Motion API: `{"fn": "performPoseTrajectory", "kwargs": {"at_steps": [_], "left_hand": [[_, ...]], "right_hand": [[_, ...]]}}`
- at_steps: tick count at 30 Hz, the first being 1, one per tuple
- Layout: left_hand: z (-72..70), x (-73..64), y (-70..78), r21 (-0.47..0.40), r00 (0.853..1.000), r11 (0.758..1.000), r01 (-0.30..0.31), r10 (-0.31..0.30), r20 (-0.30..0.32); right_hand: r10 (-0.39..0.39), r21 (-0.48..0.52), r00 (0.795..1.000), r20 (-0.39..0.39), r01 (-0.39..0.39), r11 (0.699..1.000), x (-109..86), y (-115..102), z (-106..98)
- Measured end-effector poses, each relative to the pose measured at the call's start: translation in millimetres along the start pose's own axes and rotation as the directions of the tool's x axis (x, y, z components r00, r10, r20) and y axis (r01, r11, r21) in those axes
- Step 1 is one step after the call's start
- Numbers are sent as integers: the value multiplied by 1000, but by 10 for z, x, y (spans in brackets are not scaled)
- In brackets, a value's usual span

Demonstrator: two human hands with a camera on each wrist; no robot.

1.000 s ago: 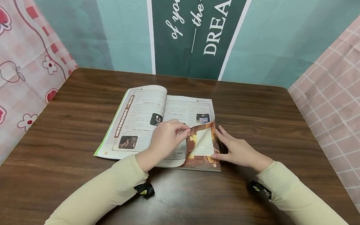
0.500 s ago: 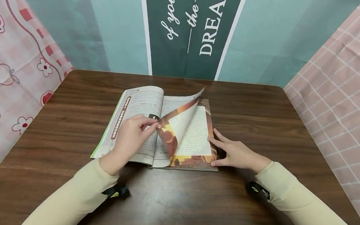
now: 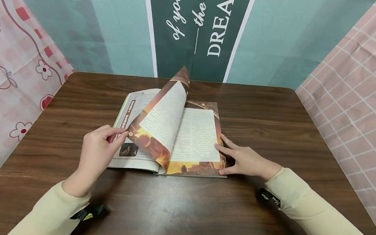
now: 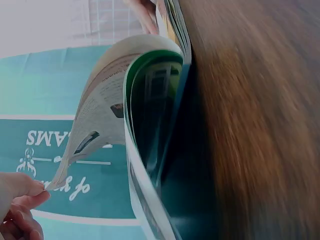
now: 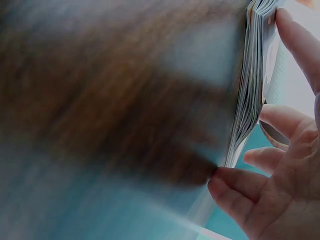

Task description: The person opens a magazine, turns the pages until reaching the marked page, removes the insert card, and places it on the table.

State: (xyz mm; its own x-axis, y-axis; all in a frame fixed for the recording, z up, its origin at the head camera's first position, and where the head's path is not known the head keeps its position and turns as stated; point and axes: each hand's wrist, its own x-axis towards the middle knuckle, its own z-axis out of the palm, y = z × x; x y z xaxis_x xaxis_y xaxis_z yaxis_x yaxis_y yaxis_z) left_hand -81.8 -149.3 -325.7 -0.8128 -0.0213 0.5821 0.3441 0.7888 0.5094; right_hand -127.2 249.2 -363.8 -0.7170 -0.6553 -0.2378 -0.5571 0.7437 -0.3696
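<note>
An open magazine (image 3: 196, 135) lies on the wooden table, its right page bordered in orange and brown. Between thumb and fingertips, my left hand (image 3: 98, 148) pinches the near corner of a raised page (image 3: 162, 118), which curls over the left half of the magazine. In the left wrist view, the left hand (image 4: 20, 205) grips that page's edge, and the bent pages arch beside it. Along the magazine's right edge rests my right hand (image 3: 246, 159), fingers spread. The right wrist view has the right hand's fingertips (image 5: 282, 17) touching the edge of the page stack (image 5: 250, 75).
Dark wooden tabletop (image 3: 183, 206) surrounds the magazine. A teal cloth with lettering (image 3: 198, 33) hangs behind the table. Pink patterned cloths stand at the left (image 3: 15, 69) and right (image 3: 352, 94). Black bands (image 3: 88, 211) sit at both wrists.
My left hand has moved left and toward the body with the page corner, lifting the page across the magazine and uncovering the orange-bordered page. The right hand stays at the right edge, barely shifted.
</note>
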Motion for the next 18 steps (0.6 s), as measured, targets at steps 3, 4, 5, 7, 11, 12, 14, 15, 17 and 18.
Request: {"fn": "performPoseTrajectory", "kwargs": {"at_steps": [3, 4, 5, 7, 11, 12, 14, 15, 17, 18], "left_hand": [[-68, -21, -56, 22, 1000, 1000, 10, -10, -11], [-92, -30, -78, 32, 1000, 999, 16, -15, -9], [-117, -39, -99, 42, 1000, 999, 21, -21, -7], [-152, -58, -143, 69, 1000, 997, 27, -27, 0], [-197, -126, -239, 138, 999, 990, 42, -45, 20], [-205, -149, -265, 156, 998, 987, 49, -53, 28], [-224, -196, -307, 181, 997, 982, 62, -71, 43], [-234, -215, -327, 194, 996, 979, 60, -71, 49], [-257, -245, -358, 213, 996, 976, 53, -67, 58], [-270, -257, -369, 223, 996, 973, 49, -64, 62]], "right_hand": [[-4, 2, 1000, 1, 4, 1000, 1, 0, -8], [-6, 3, 1000, 5, 6, 1000, 3, -2, -9], [-10, 2, 1000, 4, 10, 1000, 3, -4, -10], [-14, 1, 1000, -3, 14, 1000, -1, -8, -13], [-31, -13, 999, -15, 31, 999, -15, 5, -9], [-33, -13, 999, -13, 33, 999, -17, 6, -9], [-42, -19, 999, -11, 42, 999, -20, 13, -4], [-45, -20, 999, -12, 45, 999, -21, 14, -3], [-49, -23, 999, -14, 49, 999, -21, 16, 2], [-51, -25, 999, -16, 50, 998, -21, 19, 5]]}}
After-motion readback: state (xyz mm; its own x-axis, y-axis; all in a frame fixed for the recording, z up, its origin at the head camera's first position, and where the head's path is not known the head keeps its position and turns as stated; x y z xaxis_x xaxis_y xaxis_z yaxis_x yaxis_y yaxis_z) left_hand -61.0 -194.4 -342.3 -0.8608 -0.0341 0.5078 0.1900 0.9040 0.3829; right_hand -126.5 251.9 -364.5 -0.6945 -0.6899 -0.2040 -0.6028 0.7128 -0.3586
